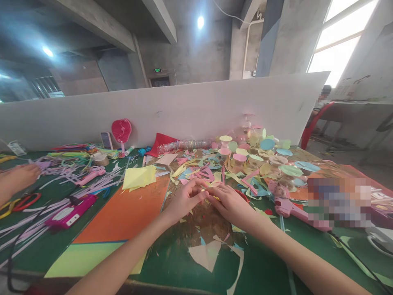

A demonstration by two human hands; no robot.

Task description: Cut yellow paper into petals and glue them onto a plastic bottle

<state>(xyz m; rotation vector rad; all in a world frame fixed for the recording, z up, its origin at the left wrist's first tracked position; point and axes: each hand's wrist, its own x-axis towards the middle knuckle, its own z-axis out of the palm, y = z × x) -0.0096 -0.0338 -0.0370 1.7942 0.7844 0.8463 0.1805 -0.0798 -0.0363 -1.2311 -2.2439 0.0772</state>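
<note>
My left hand (188,200) and my right hand (227,200) meet over the littered middle of the table, both with curled fingers. Their fingertips come together around something small and pale yellow, mostly hidden, whose kind I cannot make out. Below my right hand a bit of yellow and a red curved edge (242,195) show; they look like a scissor handle, largely covered. Paper scraps (211,174) in pink, yellow and blue lie just beyond my fingers. A folded pale paper piece (206,255) lies nearer me.
Yellow paper squares (139,177) rest on an orange sheet (125,209) to the left. Paper-topped clear cups (267,144) cluster at right, by a pink glue gun (288,207). A magenta device (72,211), scissors (26,203) and another person's hand (23,176) are at left. A white partition (184,110) stands behind.
</note>
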